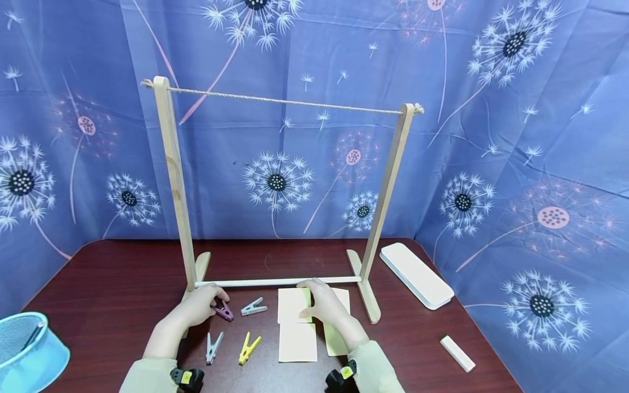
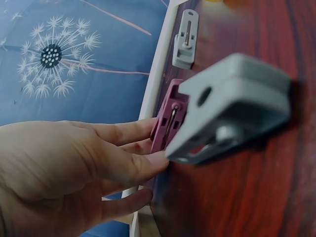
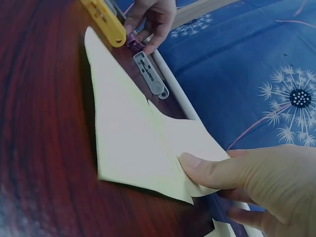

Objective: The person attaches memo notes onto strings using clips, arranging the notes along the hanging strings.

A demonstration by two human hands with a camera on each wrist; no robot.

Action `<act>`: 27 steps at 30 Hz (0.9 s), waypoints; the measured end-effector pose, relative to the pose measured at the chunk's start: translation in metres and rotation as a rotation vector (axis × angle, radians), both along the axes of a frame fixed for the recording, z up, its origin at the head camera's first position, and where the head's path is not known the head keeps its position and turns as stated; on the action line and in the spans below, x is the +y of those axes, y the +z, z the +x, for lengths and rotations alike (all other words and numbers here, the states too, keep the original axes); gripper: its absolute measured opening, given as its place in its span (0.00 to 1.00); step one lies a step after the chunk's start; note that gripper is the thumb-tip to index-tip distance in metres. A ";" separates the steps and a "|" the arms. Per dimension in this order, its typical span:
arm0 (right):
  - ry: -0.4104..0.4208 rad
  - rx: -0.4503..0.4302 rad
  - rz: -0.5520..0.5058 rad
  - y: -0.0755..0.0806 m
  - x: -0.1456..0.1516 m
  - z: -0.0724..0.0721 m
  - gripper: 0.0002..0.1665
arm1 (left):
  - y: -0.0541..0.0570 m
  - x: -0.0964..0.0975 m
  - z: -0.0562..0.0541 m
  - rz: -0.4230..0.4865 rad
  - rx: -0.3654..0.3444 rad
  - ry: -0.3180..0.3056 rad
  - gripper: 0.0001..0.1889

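Head view: left hand [image 1: 193,305] at purple clothespin [image 1: 224,311], well in from counter [image 1: 123,305] left edge; white case [image 1: 417,275] near right edge. Left wrist: thumb and fingers [image 2: 123,132] clamped on purple clothespin. Right wrist: right hand [image 3: 266,185], thumb and fingers clamped on pale yellow sheet [image 3: 190,140], well short of counter's far edge.

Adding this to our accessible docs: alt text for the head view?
A person's left grip pinches a purple clothespin and the right grip pinches pale yellow paper at a dark red table. More papers and three other clothespins lie nearby, in front of a wooden frame strung with rope.
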State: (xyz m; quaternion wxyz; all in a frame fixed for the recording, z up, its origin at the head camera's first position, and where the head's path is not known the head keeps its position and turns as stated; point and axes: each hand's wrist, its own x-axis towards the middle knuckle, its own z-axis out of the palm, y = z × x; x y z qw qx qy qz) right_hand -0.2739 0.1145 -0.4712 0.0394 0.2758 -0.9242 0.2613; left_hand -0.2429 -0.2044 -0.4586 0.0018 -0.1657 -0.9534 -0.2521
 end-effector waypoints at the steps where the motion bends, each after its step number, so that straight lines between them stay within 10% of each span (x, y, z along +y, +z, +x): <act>1: 0.002 -0.001 -0.007 0.000 0.000 0.000 0.36 | 0.001 -0.001 0.000 0.005 -0.004 -0.008 0.15; 20: 0.026 -0.127 -0.189 -0.001 0.003 -0.006 0.41 | 0.019 -0.018 0.004 0.215 -0.107 -0.138 0.13; 27: 0.045 -0.350 -0.426 0.004 0.005 -0.003 0.28 | 0.020 -0.020 0.006 0.279 -0.116 -0.180 0.14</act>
